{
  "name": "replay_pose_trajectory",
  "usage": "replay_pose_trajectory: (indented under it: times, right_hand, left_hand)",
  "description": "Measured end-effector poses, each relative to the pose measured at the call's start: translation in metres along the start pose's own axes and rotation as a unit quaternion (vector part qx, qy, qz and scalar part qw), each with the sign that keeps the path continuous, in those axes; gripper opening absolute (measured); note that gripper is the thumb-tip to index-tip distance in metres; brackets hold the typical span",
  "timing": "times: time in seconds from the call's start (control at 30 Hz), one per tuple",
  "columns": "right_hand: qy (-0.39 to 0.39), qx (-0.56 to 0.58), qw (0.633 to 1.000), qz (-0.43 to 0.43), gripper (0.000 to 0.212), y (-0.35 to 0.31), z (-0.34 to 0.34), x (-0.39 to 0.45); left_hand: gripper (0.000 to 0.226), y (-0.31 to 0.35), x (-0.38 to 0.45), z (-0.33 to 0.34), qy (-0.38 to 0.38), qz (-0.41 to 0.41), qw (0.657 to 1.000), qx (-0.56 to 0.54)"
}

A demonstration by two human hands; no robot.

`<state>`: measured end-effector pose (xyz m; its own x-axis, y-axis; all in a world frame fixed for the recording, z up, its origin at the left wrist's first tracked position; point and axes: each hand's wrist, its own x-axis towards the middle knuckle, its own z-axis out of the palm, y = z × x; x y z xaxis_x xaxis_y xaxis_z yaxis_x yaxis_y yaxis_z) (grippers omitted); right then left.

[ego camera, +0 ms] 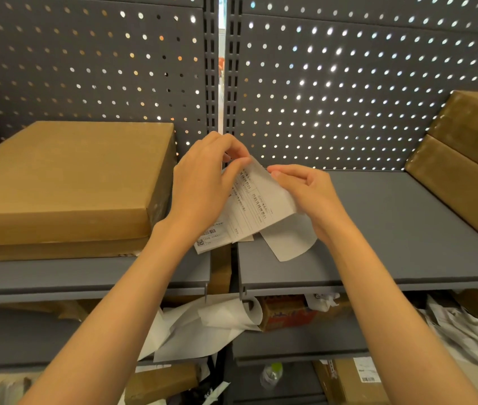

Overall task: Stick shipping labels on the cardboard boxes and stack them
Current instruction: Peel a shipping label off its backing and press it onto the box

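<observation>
A white shipping label (249, 209) with printed text and a barcode hangs in the air between my hands, above the gap between two grey shelves. My left hand (205, 185) pinches its upper edge. My right hand (305, 191) pinches the upper right corner, where a blank backing sheet (287, 241) curls away below the label. A flat cardboard box (65, 182) lies on the left shelf (85, 276), on top of another flat box. Two stacked cardboard boxes (466, 159) stand at the right end of the right shelf (392, 229).
A perforated grey back panel (349, 83) closes the shelves behind. On the lower shelf lie loose backing sheets (208, 325), crumpled paper (466, 331) and a printed carton (284, 314). More cardboard boxes (352, 381) sit near the floor.
</observation>
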<state>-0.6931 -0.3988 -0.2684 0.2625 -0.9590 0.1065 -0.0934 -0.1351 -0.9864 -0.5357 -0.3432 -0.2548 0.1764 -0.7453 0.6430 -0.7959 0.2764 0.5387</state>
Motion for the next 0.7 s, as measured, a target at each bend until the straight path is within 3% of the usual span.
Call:
replay_pose_trajectory:
  times: [0.7]
  right_hand:
    - [0.031, -0.023, 0.999, 0.002, 0.018, 0.004, -0.006, 0.003]
  left_hand:
    - [0.006, 0.0, 0.006, -0.013, 0.03, -0.025, 0.996, -0.084]
